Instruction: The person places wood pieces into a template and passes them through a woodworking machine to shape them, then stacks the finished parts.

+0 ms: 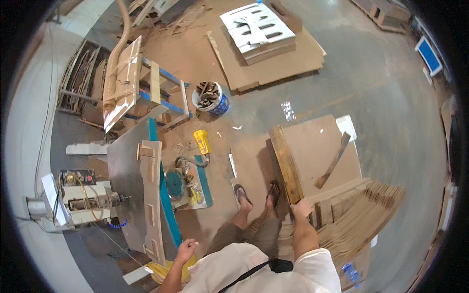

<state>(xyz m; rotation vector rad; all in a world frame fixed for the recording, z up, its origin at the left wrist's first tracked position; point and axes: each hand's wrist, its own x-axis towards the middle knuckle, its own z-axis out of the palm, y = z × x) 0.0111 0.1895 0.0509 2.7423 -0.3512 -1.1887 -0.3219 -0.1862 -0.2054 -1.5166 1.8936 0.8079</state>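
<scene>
My right hand is curled over the near end of a long wooden beam, which lies along the left side of a brown board stack. My left hand hangs beside the near end of the machine table, loosely bent with fingers apart and nothing visible in it. On that table's right edge lies a long shaped wooden piece with small blocks attached. A row of thin curved wooden pieces stands packed together at my right.
A drilling machine points at the table from the left. Ahead are a bucket of wood scraps, a yellow tool and a blue-legged stand. A pallet board carries stacked cut panels. A loose wood strip lies on the brown boards.
</scene>
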